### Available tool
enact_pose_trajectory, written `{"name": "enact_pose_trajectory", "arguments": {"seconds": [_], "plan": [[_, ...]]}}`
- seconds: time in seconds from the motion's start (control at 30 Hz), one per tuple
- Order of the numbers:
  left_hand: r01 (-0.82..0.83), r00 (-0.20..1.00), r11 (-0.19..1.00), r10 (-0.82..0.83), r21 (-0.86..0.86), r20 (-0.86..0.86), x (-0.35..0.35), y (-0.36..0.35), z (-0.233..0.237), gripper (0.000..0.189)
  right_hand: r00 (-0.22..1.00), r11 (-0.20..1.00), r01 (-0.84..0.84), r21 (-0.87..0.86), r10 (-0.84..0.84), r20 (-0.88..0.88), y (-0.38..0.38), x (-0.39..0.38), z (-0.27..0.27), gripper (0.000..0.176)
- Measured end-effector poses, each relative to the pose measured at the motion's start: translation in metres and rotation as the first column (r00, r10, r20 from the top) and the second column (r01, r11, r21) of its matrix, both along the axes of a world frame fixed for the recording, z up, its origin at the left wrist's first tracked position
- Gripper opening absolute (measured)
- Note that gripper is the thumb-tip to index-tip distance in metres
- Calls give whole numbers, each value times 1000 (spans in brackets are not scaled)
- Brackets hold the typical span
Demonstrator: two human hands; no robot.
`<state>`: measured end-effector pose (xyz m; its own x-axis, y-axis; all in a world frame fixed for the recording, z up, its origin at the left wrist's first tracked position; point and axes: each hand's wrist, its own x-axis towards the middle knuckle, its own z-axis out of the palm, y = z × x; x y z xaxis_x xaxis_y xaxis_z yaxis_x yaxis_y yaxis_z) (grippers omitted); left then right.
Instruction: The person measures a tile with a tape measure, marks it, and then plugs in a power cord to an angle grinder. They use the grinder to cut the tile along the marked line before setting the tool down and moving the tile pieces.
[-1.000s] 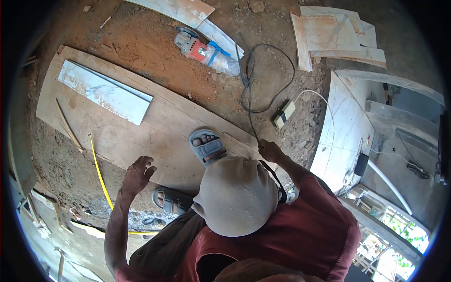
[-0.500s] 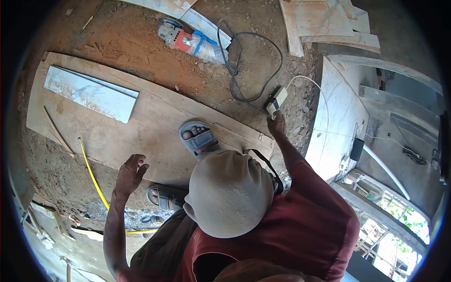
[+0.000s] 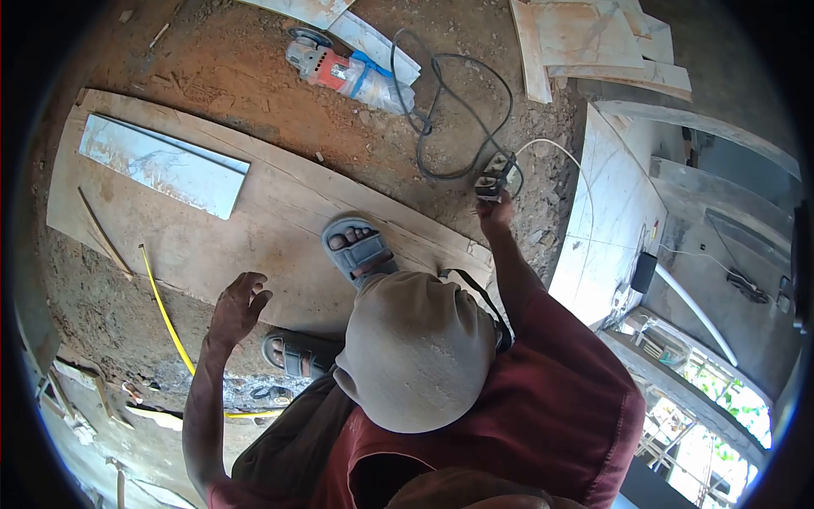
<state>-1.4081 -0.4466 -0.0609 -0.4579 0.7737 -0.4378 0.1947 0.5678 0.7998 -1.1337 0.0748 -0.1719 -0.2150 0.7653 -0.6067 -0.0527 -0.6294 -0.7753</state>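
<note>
At the edge of the rubble, my right hand (image 3: 496, 215) is closed on the near end of a cream-and-black extension socket (image 3: 511, 176). A dark cable and a white cord (image 3: 555, 141) meet at this socket; whether the fingers also grip a plug is hard to see. My left hand (image 3: 239, 307) hangs above the near edge of the wooden board (image 3: 280, 246), empty, fingers loosely bent and apart. Farther off, an orange angle grinder (image 3: 343, 75) with its disc to the left lies on the soil, its black cord (image 3: 509, 102) looped toward the socket.
A marble-look tile strip (image 3: 161, 165) lies on the board, near a thin wood stick (image 3: 105, 233). A yellow tape measure (image 3: 165, 314) stretches along the board's near side. Tile offcuts (image 3: 593, 38) are piled at the far right, beside a tiled ledge (image 3: 606, 204).
The extension socket has turned in my right hand, so its dark socket face now shows. The black cord has shifted, a strand now running to the socket. My left hand has barely moved.
</note>
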Motion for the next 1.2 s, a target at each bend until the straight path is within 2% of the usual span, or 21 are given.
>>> {"name": "enact_pose_trajectory", "arguments": {"seconds": [0.07, 0.13, 0.2, 0.23, 0.27, 0.3, 0.33, 0.4, 0.43, 0.57, 0.63, 0.67, 0.73, 0.87, 0.93, 1.0, 1.03, 1.07, 1.13, 1.17, 1.2], "plan": [[18, 1000, 1000, -17, -24, 24, -1, 3, -4, 27, 938, 986, -127, 107, 84, 336, -11, -8, -4, 32], [20, 1000, 1000, -20, -3, 0, -2, 4, -7, 27, 910, 991, -74, 111, 22, 415, -29, -30, 20, 36], [22, 999, 999, -21, 26, -27, -2, 4, -6, 27, 587, 883, -438, 171, 137, 798, -37, -43, 42, 39], [7, 1000, 1000, -7, 14, -15, -4, 4, -5, 27, 588, 880, -441, 177, 135, 797, -33, -38, 39, 39], [-12, 1000, 1000, 12, 1, -3, -5, 3, -3, 26, 471, 572, -709, 414, -54, 881, -27, -30, 36, 39], [-23, 1000, 1000, 23, 3, -4, -6, 3, -2, 26, 418, 132, -875, 466, -282, 864, -20, -24, 32, 41], [-22, 1000, 1000, 22, -9, -4, -7, 2, -1, 26, 418, 126, -877, 464, -277, 865, -17, -24, 37, 41], [-19, 1000, 1000, 19, -22, 7, -3, -2, 1, 26, 165, 167, -969, 184, -121, 979, -13, -20, 53, 42], [-18, 1000, 1000, 19, -24, 11, -3, -3, 1, 26, 276, 59, -957, 283, -109, 955, -6, -17, 51, 36], [-15, 1000, 1000, 15, -20, 1, -2, -5, 1, 26, 260, 133, -953, 273, -107, 960, 6, 6, 36, 36], [-18, 1000, 1000, 18, -18, -4, -3, -6, 1, 26, 291, 509, -844, 168, 171, 941, 10, 28, 6, 34], [-19, 1000, 1000, 19, -19, -8, -3, -6, 1, 26, 291, 504, -847, 168, 175, 941, 8, 28, 2, 34], [-24, 1000, 1000, 24, -12, -17, -4, -7, -1, 26, 755, 864, -422, 276, 166, 635, -21, 11, 11, 31], [-13, 1000, 1000, 13, -25, 3, -3, -4, -2, 25, 844, 934, -343, 105, 256, 472, -38, -25, 21, 36], [-6, 1000, 1000, 6, -2, -12, -3, -1, -3, 26, 810, 899, -424, 114, 319, 492, -37, -31, 31, 37], [-5, 1000, 1000, 6, 16, -25, -2, -3, -3, 26, 628, 862, -479, 165, 206, 750, -26, -23, 36, 37], [-12, 999, 1000, 13, 20, -38, -3, -4, -4, 26, 566, 711, -631, 311, 148, 811, 2, 11, 0, 29], [-17, 999, 1000, 18, 21, -47, -3, -5, -5, 26, 566, 707, -635, 311, 152, 810, 17, 16, 11, 29], [-23, 999, 1000, 24, 13, -32, -3, -6, -3, 26, 679, 755, -636, 161, 447, 582, 30, 22, 40, 42], [-24, 999, 1000, 24, 7, -23, -3, -5, -2, 26, 677, 757, -634, 157, 445, 586, 25, 9, 61, 42], [-20, 1000, 1000, 20, 7, -21, -2, -5, -2, 26, 554, 684, -714, 150, 421, 718, 16, -16, 91, 51]]}}
